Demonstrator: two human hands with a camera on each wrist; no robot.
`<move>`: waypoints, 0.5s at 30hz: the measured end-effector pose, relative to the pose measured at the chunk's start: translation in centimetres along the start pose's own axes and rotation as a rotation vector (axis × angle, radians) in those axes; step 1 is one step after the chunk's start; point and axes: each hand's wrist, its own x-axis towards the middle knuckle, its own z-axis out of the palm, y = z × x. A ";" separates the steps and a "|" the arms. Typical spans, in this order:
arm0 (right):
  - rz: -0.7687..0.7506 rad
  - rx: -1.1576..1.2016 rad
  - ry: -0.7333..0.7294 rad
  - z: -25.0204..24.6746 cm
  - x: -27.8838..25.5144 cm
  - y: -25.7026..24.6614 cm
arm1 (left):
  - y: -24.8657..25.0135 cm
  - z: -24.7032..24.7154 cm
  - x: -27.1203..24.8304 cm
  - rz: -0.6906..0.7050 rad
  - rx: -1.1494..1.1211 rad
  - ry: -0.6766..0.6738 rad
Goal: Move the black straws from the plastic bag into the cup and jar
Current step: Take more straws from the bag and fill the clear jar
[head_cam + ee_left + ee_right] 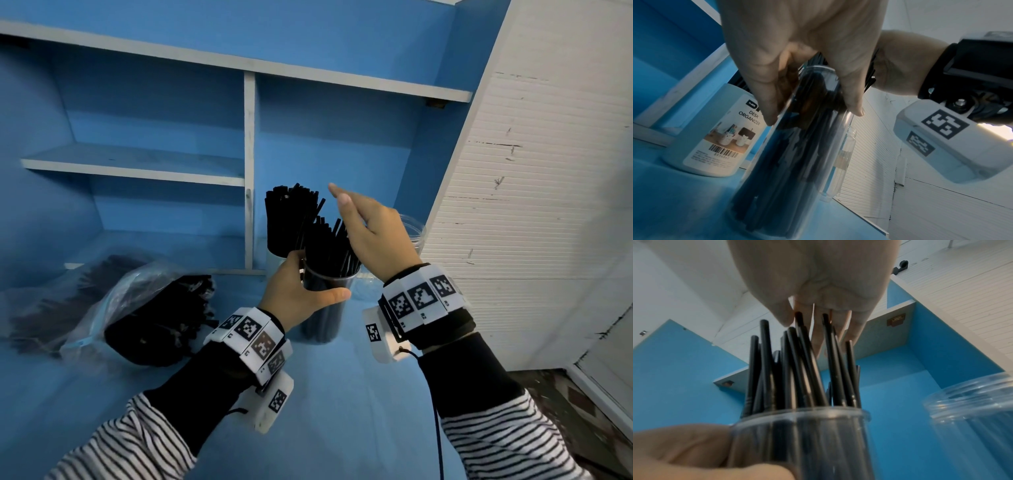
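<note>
My left hand (298,291) grips a clear plastic cup (325,308) that stands on the blue surface, thumb in front and fingers behind. Black straws (329,246) stick up out of it and fan out. My right hand (366,226) hovers flat over the straw tops (797,361), fingers straight, holding nothing. An empty clear jar (416,234) stands behind the right hand; its threaded rim (972,395) shows in the right wrist view. To the left lies the plastic bag (144,308) with a thick bundle of black straws inside.
A white desk-organizer cup (719,138) packed with black straws (287,216) stands just behind the clear cup. Blue shelves with a white upright divider (250,171) rise at the back. A white ribbed wall panel (531,205) closes the right side.
</note>
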 end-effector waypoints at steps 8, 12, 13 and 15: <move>-0.010 -0.182 -0.197 0.8 -0.7 -0.3 | 0.7 -0.5 -1.0 -0.025 0.025 -0.056; -0.180 -0.072 0.056 0.9 -1.3 -1.3 | 1.5 -3.5 -3.5 0.009 0.085 0.049; -0.215 -0.040 0.110 1.0 -1.7 -1.7 | 1.6 -4.7 -4.2 0.042 0.124 0.086; -0.262 0.044 0.166 1.4 -2.5 -2.8 | 1.6 -7.4 -5.4 0.127 0.183 0.146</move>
